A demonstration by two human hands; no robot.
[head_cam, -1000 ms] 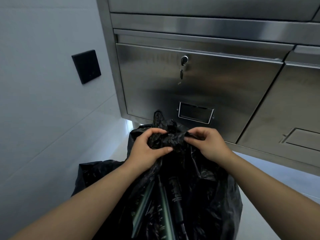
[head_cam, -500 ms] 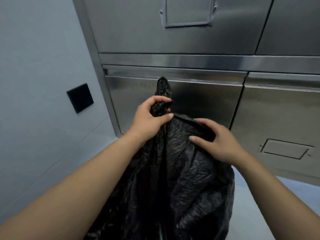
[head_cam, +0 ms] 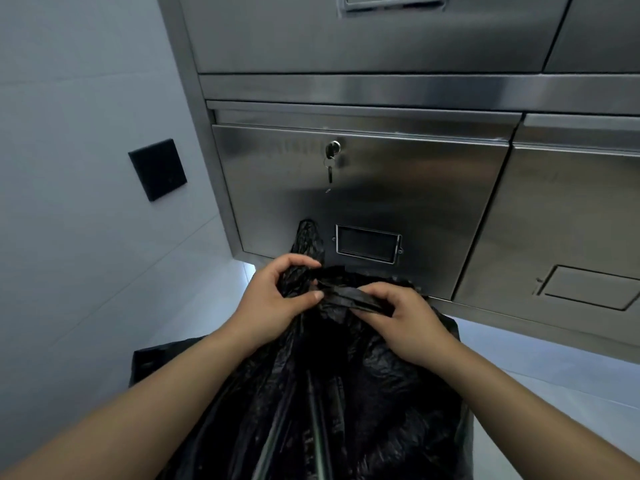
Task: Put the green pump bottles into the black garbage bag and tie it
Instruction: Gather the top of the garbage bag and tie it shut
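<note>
Fingers of left hand (head_cam: 277,299) and right hand (head_cam: 401,318) pinch twisted strands of the black garbage bag (head_cam: 363,393) at frame centre, apparently crossing them for a knot. Green pump bottles (head_cam: 317,441) inside, lower centre.

The bag (head_cam: 363,393) is thin black plastic, crinkled and faintly glossy, bunched into creased folds near the top. The cabinet (head_cam: 398,188) behind it is brushed steel — smooth, with a soft satin sheen and blurred reflections. Its lock (head_cam: 334,147) and the label frame (head_cam: 368,244) are brighter, polished metal. The wall (head_cam: 86,98) looks matt and smooth, and the plate (head_cam: 157,169) on it is matt black — material unclear.
</note>
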